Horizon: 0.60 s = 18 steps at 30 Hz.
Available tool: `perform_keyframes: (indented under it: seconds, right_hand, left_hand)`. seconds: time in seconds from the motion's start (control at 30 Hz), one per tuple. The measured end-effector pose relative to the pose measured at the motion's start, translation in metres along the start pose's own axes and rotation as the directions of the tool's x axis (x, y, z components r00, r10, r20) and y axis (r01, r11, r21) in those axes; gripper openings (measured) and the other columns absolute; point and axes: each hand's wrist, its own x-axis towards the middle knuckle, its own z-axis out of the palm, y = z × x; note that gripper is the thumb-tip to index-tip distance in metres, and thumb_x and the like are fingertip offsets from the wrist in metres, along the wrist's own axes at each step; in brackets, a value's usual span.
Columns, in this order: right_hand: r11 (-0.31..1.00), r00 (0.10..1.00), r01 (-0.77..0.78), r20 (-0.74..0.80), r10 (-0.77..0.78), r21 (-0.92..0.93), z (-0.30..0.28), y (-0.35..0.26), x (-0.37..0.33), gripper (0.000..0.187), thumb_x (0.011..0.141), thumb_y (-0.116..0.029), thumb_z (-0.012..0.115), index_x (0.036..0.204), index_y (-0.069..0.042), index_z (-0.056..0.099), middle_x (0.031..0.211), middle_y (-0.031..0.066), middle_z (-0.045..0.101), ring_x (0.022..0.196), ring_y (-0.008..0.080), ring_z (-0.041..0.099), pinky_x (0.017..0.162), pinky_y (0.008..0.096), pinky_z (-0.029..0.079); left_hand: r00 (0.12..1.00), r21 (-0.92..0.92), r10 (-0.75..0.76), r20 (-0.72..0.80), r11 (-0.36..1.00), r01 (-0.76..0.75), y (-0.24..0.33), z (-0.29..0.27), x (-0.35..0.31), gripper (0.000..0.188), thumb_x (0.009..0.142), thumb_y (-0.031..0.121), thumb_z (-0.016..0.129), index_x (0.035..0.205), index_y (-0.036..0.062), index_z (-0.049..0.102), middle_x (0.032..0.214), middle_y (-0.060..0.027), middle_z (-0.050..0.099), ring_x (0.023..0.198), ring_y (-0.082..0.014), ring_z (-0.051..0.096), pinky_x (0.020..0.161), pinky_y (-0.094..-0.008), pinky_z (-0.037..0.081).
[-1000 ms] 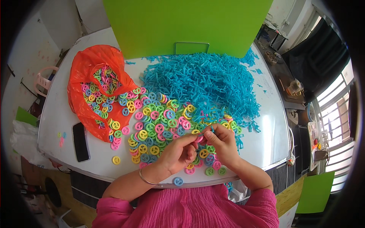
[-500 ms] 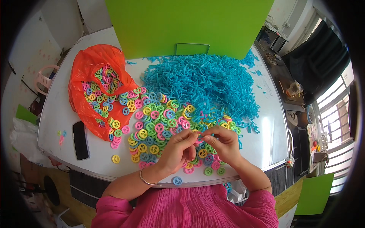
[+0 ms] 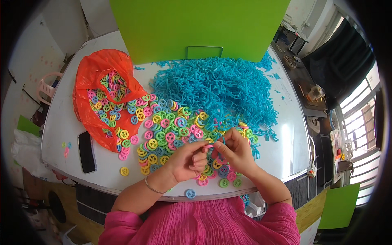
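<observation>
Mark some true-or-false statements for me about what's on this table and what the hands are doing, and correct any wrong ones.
1. The left hand, close to the right hand, holds a small pink piece. True.
2. The right hand is empty. False: it holds a small blue piece.
3. Small wheels spill out of the open red bag. True.
4. All the wheels are yellow. False: there are pink, green and blue ones too.
5. A dark-screened phone lies left of the big blue pile. True.
6. The big blue pile is inside the red bag. False: it lies loose, to the bag's right.
</observation>
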Motion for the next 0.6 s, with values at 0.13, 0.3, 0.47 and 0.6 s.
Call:
perform_keyframes:
  seconds: [0.13,0.3,0.47,0.6]
  right_hand:
    - [0.984,0.999,-0.007,-0.037,0.014,0.179,0.002,0.004,0.005,0.017,0.097,-0.012,0.056,0.092,-0.005,0.042,0.085,0.0137,0.066,0.074,0.0197,0.068,0.064,0.0305,0.056]
    - [0.910,0.986,-0.152,-0.006,0.167,0.386,0.001,-0.002,0.003,0.017,0.097,-0.015,0.057,0.090,-0.006,0.044,0.085,0.0152,0.067,0.074,0.0218,0.069,0.066,0.0320,0.057]
    - [0.835,0.969,-0.227,0.028,0.247,0.501,-0.006,-0.003,0.004,0.015,0.097,-0.018,0.056,0.093,-0.005,0.049,0.083,0.0148,0.068,0.071,0.0223,0.068,0.067,0.0323,0.057]
    - [0.863,0.943,-0.330,0.097,0.318,0.382,-0.013,-0.002,0.004,0.021,0.096,-0.020,0.058,0.106,-0.003,0.052,0.088,0.0154,0.067,0.077,0.0234,0.068,0.069,0.0331,0.057]
  left_hand:
    - [0.997,-0.116,-0.071,-0.005,0.991,0.070,0.002,0.010,-0.003,0.034,0.101,0.034,0.046,0.079,0.0103,0.054,0.047,0.0040,0.041,0.040,-0.0071,0.037,0.039,-0.0209,0.028]
    - [0.995,0.329,0.090,0.043,0.939,-0.099,0.003,0.011,-0.010,0.039,0.102,0.041,0.043,0.080,0.0095,0.055,0.053,0.0012,0.049,0.046,-0.0072,0.045,0.041,-0.0209,0.032]
    - [0.727,0.831,0.686,0.030,0.387,-0.399,-0.011,0.017,0.003,0.041,0.101,0.039,0.047,0.088,0.0034,0.061,0.059,-0.0038,0.056,0.053,-0.0074,0.054,0.046,-0.0224,0.040]
    - [0.632,0.897,0.714,0.300,0.016,-0.443,-0.010,0.013,0.001,0.027,0.098,0.025,0.055,0.100,0.0002,0.066,0.078,-0.0005,0.065,0.062,-0.0059,0.059,0.051,-0.0202,0.045]
